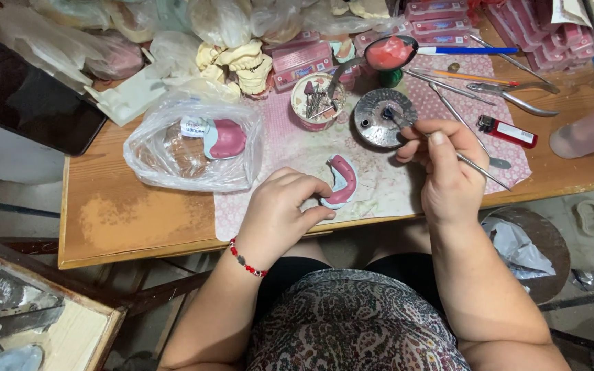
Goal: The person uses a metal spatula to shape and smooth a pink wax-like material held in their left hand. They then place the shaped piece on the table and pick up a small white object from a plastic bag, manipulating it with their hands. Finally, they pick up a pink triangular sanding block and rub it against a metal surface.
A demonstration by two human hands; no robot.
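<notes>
My left hand (280,209) grips a pink, horseshoe-shaped wax denture rim on a white cast (340,181), which rests on the pink patterned mat (372,185) near the table's front edge. My right hand (445,168) holds a thin metal instrument (479,169) like a pen. Its tip reaches into a round metal dish (377,118) just beyond the denture piece. A red bead bracelet (245,261) circles my left wrist.
A clear plastic bag (187,148) with a pink-and-white cast lies left of the mat. Behind stand a cup of burs (317,101), a spoon of pink wax (390,51), pliers (513,93), a red lighter (507,130), pink boxes (441,17), plaster casts (238,62) and a bottle (589,130).
</notes>
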